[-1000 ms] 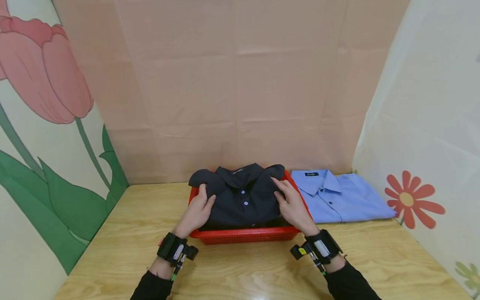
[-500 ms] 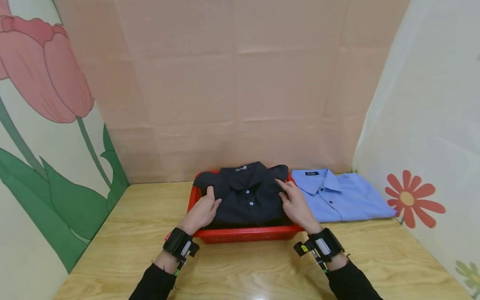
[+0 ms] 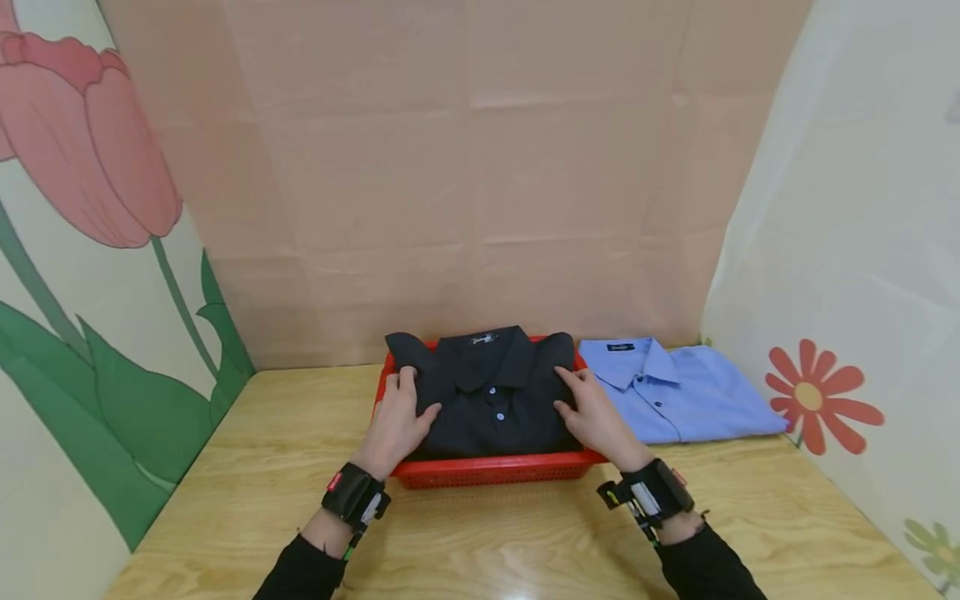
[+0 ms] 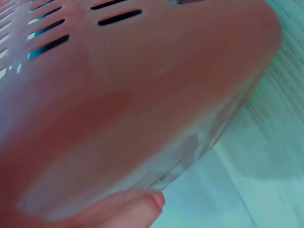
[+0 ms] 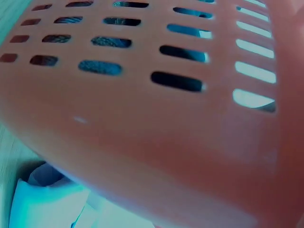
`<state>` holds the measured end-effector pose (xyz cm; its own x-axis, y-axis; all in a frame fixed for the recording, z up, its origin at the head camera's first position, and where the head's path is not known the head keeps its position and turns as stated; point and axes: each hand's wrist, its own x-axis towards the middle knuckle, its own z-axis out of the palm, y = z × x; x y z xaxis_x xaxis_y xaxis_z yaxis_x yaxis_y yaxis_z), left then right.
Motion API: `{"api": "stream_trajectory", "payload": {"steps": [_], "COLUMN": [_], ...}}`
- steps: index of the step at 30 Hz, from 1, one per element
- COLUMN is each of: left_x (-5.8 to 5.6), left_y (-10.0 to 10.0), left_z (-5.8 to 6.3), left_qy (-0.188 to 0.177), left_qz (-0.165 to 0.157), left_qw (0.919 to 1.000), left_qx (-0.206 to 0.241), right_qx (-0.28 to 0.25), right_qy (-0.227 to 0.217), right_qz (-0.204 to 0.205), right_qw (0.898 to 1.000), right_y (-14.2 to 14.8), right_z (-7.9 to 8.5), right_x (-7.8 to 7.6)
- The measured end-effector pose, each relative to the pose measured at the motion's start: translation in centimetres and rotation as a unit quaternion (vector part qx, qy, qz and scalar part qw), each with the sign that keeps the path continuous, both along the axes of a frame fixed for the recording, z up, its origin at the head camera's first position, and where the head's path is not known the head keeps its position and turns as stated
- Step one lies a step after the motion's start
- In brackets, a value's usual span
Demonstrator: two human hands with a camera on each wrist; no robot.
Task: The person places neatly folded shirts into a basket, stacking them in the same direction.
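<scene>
A folded black shirt (image 3: 495,417), with a collar and pale buttons, lies in a red plastic basket (image 3: 491,472) in the head view. My left hand (image 3: 393,423) holds the shirt's left side, its fingers at the shoulder and the thumb over the front. On the opposite side my right hand (image 3: 600,417) grips the cloth near the shoulder, forefinger and thumb apart. Some fingertips are hidden by cloth. Both wrist views are mostly filled by the slotted basket wall (image 4: 156,80); a bit of the left hand (image 4: 123,211) shows at the bottom of the left one.
A folded light blue shirt (image 3: 667,400) lies on the wooden table (image 3: 502,542) right beside the basket. Behind stands a plain pinkish-brown backdrop (image 3: 472,183). Flower-printed panels, with a tulip (image 3: 90,150) and a red flower (image 3: 817,396), flank the table.
The black shirt has settled lower and flatter in the basket. Its left sleeve end now stands up higher. My left hand's fingers have spread along the shirt's left edge; my right hand has moved only slightly.
</scene>
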<state>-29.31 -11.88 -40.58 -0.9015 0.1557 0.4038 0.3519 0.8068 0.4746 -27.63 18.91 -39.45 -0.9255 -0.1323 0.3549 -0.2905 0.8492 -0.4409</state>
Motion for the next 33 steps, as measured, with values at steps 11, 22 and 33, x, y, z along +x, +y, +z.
{"api": "stream_trajectory", "payload": {"steps": [11,22,33], "left_x": [0.0,-0.7,-1.8], "left_y": [-1.5,-2.5,-2.7], "left_z": [1.1,1.2,0.8], "left_qy": [0.024,-0.074,-0.112], "left_qz": [-0.02,-0.05,-0.061], "left_qw": [0.9927,0.9815,0.9727], "left_qx": [-0.116,-0.169,-0.194], "right_qx": [0.045,0.181,0.186], "right_qy": [0.061,0.067,0.004], "right_qz": [-0.024,0.016,0.029], "right_qw": [0.997,0.981,0.982], "right_y": [0.2,-0.2,0.6], "right_z": [-0.3,-0.1,0.7], "right_x": [0.0,0.1,-0.1]}}
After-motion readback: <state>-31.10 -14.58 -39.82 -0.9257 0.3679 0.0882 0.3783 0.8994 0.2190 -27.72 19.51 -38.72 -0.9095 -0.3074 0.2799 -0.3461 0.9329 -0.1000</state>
